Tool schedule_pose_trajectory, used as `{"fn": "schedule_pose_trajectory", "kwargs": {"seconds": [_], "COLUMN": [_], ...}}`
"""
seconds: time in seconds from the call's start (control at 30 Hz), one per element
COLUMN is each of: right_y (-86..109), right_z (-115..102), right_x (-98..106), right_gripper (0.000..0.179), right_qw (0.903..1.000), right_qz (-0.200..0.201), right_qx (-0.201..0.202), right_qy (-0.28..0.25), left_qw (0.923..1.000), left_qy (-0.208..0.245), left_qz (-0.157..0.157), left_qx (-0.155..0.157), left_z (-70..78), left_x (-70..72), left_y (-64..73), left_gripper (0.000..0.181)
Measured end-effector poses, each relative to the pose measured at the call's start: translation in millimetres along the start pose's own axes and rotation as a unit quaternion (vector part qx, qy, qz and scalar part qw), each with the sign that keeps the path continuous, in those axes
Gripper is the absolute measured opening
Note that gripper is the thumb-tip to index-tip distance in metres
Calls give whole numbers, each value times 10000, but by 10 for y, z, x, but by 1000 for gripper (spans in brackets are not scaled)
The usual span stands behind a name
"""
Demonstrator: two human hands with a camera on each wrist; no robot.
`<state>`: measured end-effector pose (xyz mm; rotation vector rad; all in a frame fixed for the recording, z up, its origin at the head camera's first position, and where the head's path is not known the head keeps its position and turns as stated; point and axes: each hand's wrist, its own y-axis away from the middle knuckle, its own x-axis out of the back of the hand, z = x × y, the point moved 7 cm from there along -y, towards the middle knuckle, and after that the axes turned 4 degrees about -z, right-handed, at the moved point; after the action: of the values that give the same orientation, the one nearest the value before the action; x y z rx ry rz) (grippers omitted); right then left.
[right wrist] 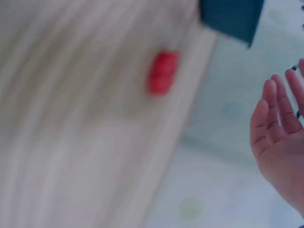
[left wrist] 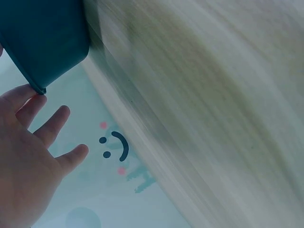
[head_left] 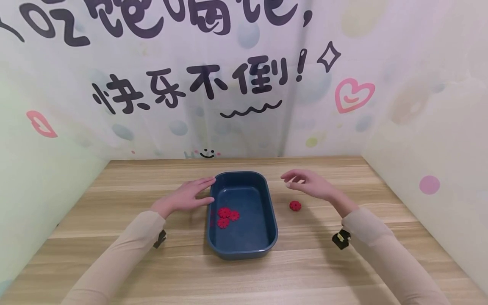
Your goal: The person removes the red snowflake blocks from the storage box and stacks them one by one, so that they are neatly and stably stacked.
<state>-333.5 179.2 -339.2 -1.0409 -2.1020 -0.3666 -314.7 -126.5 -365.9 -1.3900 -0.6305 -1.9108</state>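
A deep blue rectangular tray with rounded corners stands on the table. Inside it, toward the left, lie three small red flower-shaped pieces. My left hand has its fingers stretched out and touches the tray's left rim; the left wrist view shows fingertips at the rim of the tray. To the right of the tray, another red flower-shaped piece lies on the wood. Just beyond and above that piece hovers my right hand, fingers loosely bent and holding nothing. In the right wrist view the red piece is blurred.
The wood-grain table runs back to a white printed curtain with dark lettering. Pale walls close in the left and right sides. A small black device is worn at each wrist.
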Motion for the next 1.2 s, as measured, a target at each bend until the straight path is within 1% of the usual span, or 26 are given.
{"fn": "schedule_pose_trajectory", "kwargs": {"seconds": [0.13, 0.23, 0.43, 0.53, 0.67, 0.8, 0.93, 1.03, 1.17, 1.2], "right_y": [-203, -363, -618, -722, -858, -969, -1037, -1068, -1102, -1112], "right_z": [-284, -448, -659, -727, -745, -713, -698, -716, -696, -674], "right_x": [-71, -140, -294, -372, -487, -614, -718, -784, -896, -934], "right_gripper": [29, 32, 35, 35, 36, 34, 31, 31, 32, 33], "right_qw": [9993, 9977, 9911, 9877, 9827, 9757, 9702, 9677, 9627, 9602], "right_qz": [-347, -652, -1221, -1433, -1626, -1767, -1839, -1927, -2036, -2063], "right_qx": [-60, -180, -377, -493, -799, -1155, -1402, -1466, -1659, -1759], "right_qy": [109, 8, -359, -391, -388, -579, -719, -701, -645, -667], "left_qw": [10000, 10000, 9999, 9999, 9999, 9999, 9999, 9999, 9999, 9999], "left_qy": [-4, -32, 15, 23, 24, 63, 73, 71, 75, 72], "left_qz": [-1, 22, 46, 66, 69, 83, 95, 72, 52, 53], "left_qx": [-2, -39, -113, -129, -95, -88, -121, -115, -91, -92], "left_z": [-4, 4, 30, 27, 9, -8, -8, -3, 1, 1], "left_x": [-6, 1, 10, 10, 4, 2, 10, 12, 14, 14], "left_y": [0, 0, 4, 2, -1, -2, 0, 5, 9, 9], "left_gripper": [65, 65, 64, 64, 64, 65, 65, 65, 65, 65]}}
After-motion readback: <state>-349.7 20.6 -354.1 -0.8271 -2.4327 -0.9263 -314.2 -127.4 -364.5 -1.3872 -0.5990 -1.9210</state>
